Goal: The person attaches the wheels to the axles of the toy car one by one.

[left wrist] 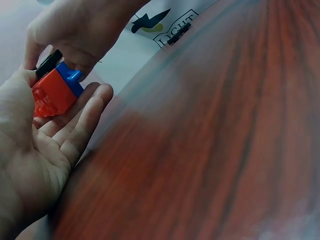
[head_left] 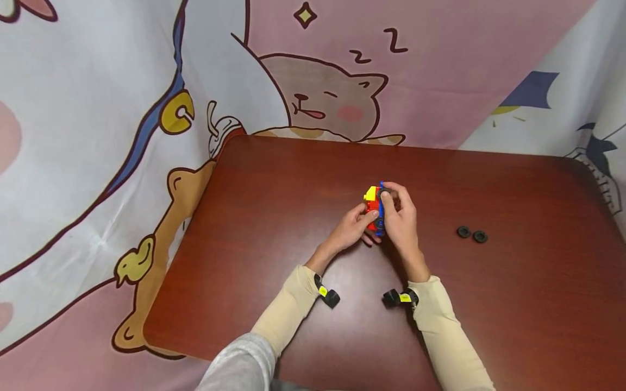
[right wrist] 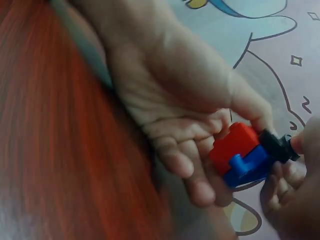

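Between both hands is a small toy car (head_left: 374,206) of building blocks, standing on end in the head view. It has a red body (left wrist: 56,92), a yellow block (head_left: 370,194) at its far end and a blue chassis (right wrist: 256,165). My left hand (head_left: 349,228) grips the near end, thumb on the side beside a black wheel (head_left: 379,223). At the far end, my right hand (head_left: 402,222) holds the car, its thumb pressing the other black wheel. In the right wrist view the right thumb touches a wheel (right wrist: 272,145). The left hand's outer fingers extend under the car.
Two loose black tyres (head_left: 463,232) (head_left: 480,237) lie side by side on the brown table (head_left: 274,217), right of the hands. A cartoon-printed curtain (head_left: 430,98) hangs behind and along the left of the table. A small camera is strapped to each wrist.
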Demonstrator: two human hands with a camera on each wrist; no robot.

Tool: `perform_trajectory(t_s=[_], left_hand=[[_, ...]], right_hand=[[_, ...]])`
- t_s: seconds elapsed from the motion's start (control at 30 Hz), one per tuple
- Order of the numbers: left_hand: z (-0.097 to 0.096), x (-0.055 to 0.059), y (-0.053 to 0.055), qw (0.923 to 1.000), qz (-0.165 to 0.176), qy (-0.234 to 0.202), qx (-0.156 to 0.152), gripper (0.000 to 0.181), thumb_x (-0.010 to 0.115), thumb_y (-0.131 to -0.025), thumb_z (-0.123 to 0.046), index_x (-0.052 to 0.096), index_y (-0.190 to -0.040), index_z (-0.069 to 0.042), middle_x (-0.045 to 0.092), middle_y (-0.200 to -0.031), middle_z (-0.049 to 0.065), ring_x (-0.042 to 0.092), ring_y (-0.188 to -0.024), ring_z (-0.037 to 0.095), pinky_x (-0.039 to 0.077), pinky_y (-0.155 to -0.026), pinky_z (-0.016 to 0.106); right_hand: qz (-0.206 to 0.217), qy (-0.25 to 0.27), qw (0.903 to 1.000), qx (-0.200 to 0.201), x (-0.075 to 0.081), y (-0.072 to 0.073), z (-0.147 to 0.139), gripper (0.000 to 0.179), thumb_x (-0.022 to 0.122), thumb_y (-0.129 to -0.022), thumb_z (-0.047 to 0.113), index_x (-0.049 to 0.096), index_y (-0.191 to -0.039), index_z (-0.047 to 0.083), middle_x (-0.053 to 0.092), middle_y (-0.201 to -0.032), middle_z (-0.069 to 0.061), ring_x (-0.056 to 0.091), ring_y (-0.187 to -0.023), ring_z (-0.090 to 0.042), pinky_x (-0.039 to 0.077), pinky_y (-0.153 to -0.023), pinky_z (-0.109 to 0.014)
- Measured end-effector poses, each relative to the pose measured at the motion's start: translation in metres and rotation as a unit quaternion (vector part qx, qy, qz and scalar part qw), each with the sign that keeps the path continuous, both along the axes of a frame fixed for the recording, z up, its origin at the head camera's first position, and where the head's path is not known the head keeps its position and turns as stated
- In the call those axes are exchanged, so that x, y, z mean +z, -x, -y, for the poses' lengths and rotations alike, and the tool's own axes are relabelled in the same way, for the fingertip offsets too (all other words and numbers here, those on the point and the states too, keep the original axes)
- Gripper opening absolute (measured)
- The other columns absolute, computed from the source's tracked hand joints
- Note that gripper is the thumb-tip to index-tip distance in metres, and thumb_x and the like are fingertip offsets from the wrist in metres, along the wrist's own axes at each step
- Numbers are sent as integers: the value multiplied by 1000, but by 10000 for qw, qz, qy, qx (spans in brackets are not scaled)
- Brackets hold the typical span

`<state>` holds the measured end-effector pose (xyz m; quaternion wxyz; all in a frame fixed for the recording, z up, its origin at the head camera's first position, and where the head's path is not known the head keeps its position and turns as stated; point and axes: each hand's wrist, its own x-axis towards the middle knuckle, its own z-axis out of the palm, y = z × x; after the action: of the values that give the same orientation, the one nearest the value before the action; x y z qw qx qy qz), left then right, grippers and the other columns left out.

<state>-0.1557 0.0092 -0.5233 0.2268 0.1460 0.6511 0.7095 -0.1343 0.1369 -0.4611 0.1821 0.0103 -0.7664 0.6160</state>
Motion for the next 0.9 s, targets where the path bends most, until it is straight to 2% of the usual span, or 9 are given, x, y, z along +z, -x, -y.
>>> perform_trajectory(t_s=[0.1,0.17,0.27,0.4,0.57,0.63,0.8,0.9], left_hand=[[-2,-1,0,10000,36,34,-69,32,49,-106,-27,51,-124,0,71,-93,31,74,-67,35,61,-53,45],[-3,-1,-1,9999,54,70,-118,32,51,-106,-27,51,-126,-2,71,-94,30,74,-67,34,61,-54,45],[-4,-2,-2,9998,67,115,-173,34,52,-105,-28,52,-129,-4,72,-95,28,74,-68,35,61,-56,45],[-3,-2,-5,9994,96,205,-266,36,54,-104,-29,51,-131,-6,73,-94,26,74,-69,34,62,-59,45],[9,1,-3,9992,169,352,-86,28,57,-103,-23,52,-121,-2,73,-89,25,73,-64,30,62,-59,43],[12,2,1,9992,107,381,-24,26,57,-103,-23,52,-118,-2,73,-89,25,73,-65,29,62,-58,42],[8,1,5,9989,39,423,-213,31,56,-103,-29,50,-121,-4,73,-91,25,74,-68,27,63,-61,41],[2,2,3,9985,-38,520,-181,34,54,-104,-31,50,-124,-4,72,-89,24,73,-65,25,63,-60,40]], right_hand=[[714,619,9954,127,9,-3,-4,33,53,-100,6,49,-128,-11,52,-86,-2,48,-67,-6,41,-60,-15],[1110,889,9897,151,6,-2,-10,33,54,-101,10,49,-128,-8,53,-87,2,48,-66,-6,42,-58,-16],[1404,1157,9833,100,-5,1,-17,32,57,-100,15,54,-125,-6,55,-83,3,48,-63,-6,42,-52,-16],[1409,1215,9825,-71,-19,3,-21,32,61,-99,17,59,-123,-4,57,-78,4,48,-60,-6,41,-47,-16],[1483,1119,9823,252,-27,9,-15,34,60,-100,18,59,-126,-4,53,-76,6,45,-58,-6,38,-46,-17],[1469,1355,9793,331,-28,13,-12,31,61,-100,18,60,-124,-2,51,-73,6,43,-57,-7,36,-45,-17],[1455,1773,9733,92,-28,17,-16,21,63,-98,16,64,-115,3,50,-68,6,39,-52,-8,31,-43,-17],[1321,1472,9802,48,-30,19,-20,27,63,-98,17,64,-118,-1,54,-72,6,44,-57,-8,37,-48,-16]])
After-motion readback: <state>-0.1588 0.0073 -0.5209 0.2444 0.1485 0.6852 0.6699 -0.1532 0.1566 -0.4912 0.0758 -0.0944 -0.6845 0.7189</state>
